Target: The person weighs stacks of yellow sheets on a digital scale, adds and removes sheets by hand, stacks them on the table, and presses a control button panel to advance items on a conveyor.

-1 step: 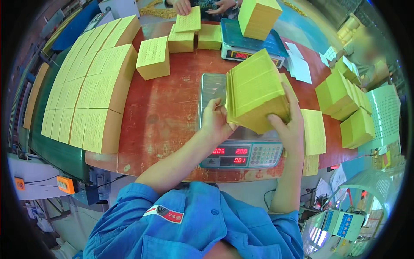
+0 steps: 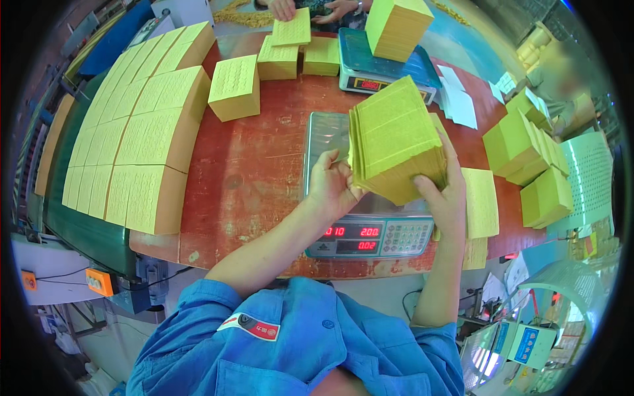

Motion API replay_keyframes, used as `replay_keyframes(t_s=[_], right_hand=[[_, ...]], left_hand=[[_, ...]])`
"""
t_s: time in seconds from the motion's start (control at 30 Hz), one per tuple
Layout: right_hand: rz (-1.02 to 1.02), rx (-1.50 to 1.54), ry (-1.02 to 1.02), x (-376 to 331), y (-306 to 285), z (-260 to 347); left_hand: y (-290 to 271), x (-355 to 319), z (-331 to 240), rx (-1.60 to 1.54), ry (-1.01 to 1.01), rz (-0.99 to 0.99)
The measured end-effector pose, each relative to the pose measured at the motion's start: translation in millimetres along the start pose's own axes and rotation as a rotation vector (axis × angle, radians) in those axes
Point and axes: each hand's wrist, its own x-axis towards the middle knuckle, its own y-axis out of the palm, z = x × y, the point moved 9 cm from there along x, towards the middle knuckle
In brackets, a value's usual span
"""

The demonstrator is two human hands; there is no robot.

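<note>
Between my hands, tilted above a digital scale [image 2: 363, 245], is a thick stack of yellow paper [image 2: 395, 135]. My right hand [image 2: 444, 188] grips its right side, the thumb pressed on the near face. My left hand [image 2: 335, 181] is at the lower left edge, palm turned up and fingers curled against the sheets. Some sheets on that left side stand slightly apart from the rest. The scale's glass-like platform shows partly behind the stack, and its red digits are lit. Just right of my right hand lies more yellow paper [image 2: 481, 203].
Rows of yellow paper blocks [image 2: 139, 138] fill the table's left side. One block [image 2: 234, 87] sits apart from them. At the far side, a co-worker's hand [image 2: 282, 9] holds a thin yellow bundle [image 2: 292, 28]. A second scale [image 2: 389, 66] bears a tall stack. More blocks [image 2: 518, 145] stand right.
The stack in my hands has shifted very slightly to the right and down. The co-worker's thin bundle has moved a little to the right. The scale's lit digits have changed.
</note>
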Motion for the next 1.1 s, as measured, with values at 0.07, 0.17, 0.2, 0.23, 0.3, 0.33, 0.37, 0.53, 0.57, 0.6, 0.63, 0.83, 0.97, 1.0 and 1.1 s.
replay_keyframes(t_s=[0.07, 0.17, 0.2, 0.23, 0.3, 0.33, 0.37, 0.53, 0.57, 0.6, 0.63, 0.83, 0.97, 1.0, 1.1], right_hand=[[-0.001, -0.018, 0.015, -0.4, -3.1, -6.4], [0.008, -0.099, -0.021, 6.0, -2.0, -1.2], [0.006, -0.178, -0.053, 6.6, -2.7, 1.8], [0.017, -0.167, -0.057, 7.8, -3.1, 2.0], [0.017, -0.358, -0.151, 11.5, -4.3, 12.8], [0.013, -0.422, -0.172, 12.8, -4.4, 18.7], [0.014, -0.408, -0.183, 16.6, -2.3, 19.9], [0.086, -0.432, -0.131, 22.0, 6.3, 9.7], [0.083, -0.42, -0.126, 20.8, 6.1, 6.6], [0.126, -0.49, -0.202, 16.6, 12.6, 9.8], [0.166, -0.559, -0.272, 10.4, 20.5, 9.7], [0.131, -0.696, -0.26, -7.7, 30.3, 6.7], [0.167, -0.735, -0.279, -5.5, 43.7, 17.1], [0.16, -0.748, -0.248, -7.0, 42.4, 15.8], [0.044, -0.768, -0.271, -17.4, 38.7, 35.3]], left_hand=[[10.3, -2.0, 2.6, -0.009, -0.002, -0.008], [-2.0, 13.5, 6.6, 0.06, 0.052, 0.004], [-6.8, 21.3, 11.9, 0.128, 0.083, 0.019], [0.2, 22.4, 17.9, 0.13, 0.097, 0.012], [-7.3, 23.5, 26.3, 0.117, 0.144, -0.253], [-6.1, 28.7, 28.7, 0.124, 0.16, -0.253], [-4.3, 33.4, 31.9, 0.086, 0.167, -0.233], [-24.7, 17.5, 41.6, -0.044, 0.13, -0.238], [-24.7, -2.3, 47.2, 0.004, 0.073, -0.177], [-20.3, -24.6, 46.0, 0.051, 0.022, -0.117], [-23.7, -51.2, 40.2, 0.15, -0.091, -0.145], [24.6, -101.0, -219.7, 1.538, 0.575, -0.578], [19.3, -21.5, -369.8, 2.455, 0.672, -1.195], [12.4, -5.0, -367.0, 2.457, 0.667, -1.185], [-27.2, 8.8, -377.3, 2.355, 0.211, -1.507]])
